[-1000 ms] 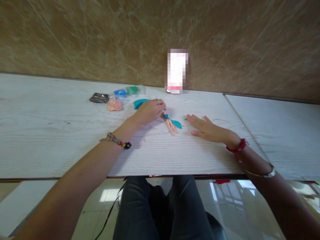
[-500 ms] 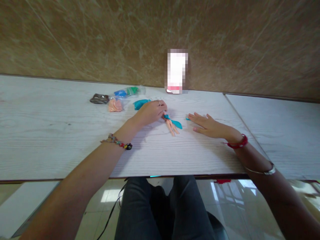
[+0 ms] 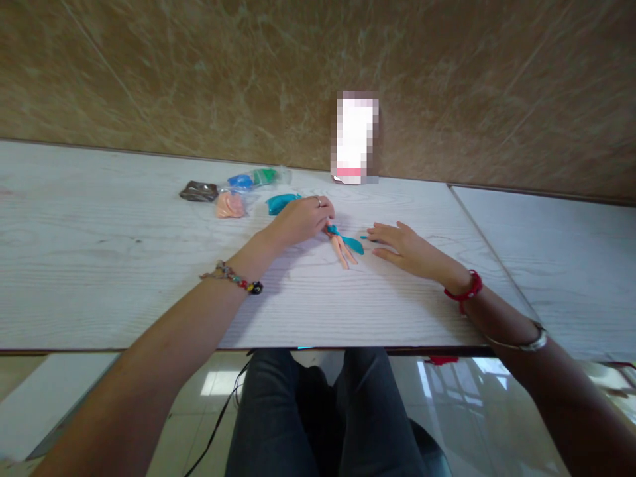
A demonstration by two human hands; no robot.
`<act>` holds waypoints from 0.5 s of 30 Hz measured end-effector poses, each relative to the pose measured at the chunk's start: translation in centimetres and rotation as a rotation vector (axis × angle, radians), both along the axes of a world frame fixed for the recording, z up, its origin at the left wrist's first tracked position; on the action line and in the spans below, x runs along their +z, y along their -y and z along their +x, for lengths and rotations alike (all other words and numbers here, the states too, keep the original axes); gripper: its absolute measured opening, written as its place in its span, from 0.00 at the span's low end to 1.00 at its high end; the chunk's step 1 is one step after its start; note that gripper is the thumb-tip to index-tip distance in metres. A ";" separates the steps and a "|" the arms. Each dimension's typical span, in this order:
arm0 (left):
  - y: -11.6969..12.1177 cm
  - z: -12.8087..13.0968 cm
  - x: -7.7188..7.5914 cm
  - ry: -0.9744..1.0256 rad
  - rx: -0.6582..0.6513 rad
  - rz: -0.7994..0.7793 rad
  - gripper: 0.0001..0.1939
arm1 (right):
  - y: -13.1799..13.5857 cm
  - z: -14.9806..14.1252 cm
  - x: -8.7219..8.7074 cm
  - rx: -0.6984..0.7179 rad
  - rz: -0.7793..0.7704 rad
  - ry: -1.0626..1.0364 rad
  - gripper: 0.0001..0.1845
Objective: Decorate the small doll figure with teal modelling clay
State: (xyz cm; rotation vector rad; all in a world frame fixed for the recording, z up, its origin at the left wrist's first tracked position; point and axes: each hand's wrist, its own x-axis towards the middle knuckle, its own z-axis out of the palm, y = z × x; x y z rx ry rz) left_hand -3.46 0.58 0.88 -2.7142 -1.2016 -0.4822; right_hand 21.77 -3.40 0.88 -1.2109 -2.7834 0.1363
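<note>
My left hand point(image 3: 307, 218) is closed over the upper end of a small doll point(image 3: 342, 253), whose head it hides. The doll's pale legs point towards me on the table, and a strip of teal clay point(image 3: 354, 245) reaches from its waist out to the right. Flat and low over the table, my right hand point(image 3: 405, 248) has its fingers stretched out. A thin teal clay piece point(image 3: 364, 237) shows at its fingertips, the rest lying under the fingers. Just behind my left wrist lies a teal clay packet point(image 3: 282, 203), partly covered.
Bags of brown clay point(image 3: 199, 191), peach clay point(image 3: 230, 205), blue clay point(image 3: 240, 181) and green clay point(image 3: 264, 175) lie at the back left. A blurred phone point(image 3: 355, 142) leans on the marbled wall point(image 3: 199, 73). The white table point(image 3: 124, 278) ends just before my legs.
My right hand has slid a little to the left across the table, the thin teal piece moving with its fingertips. My left hand stays at the doll.
</note>
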 end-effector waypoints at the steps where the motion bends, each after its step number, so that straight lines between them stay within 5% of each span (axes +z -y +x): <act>1: 0.0 0.0 0.0 -0.003 -0.002 -0.002 0.12 | 0.0 -0.1 0.0 -0.013 0.005 -0.010 0.24; 15: -0.3 -0.1 -0.1 0.017 0.005 0.011 0.12 | 0.7 -0.7 -0.1 0.027 0.096 0.140 0.26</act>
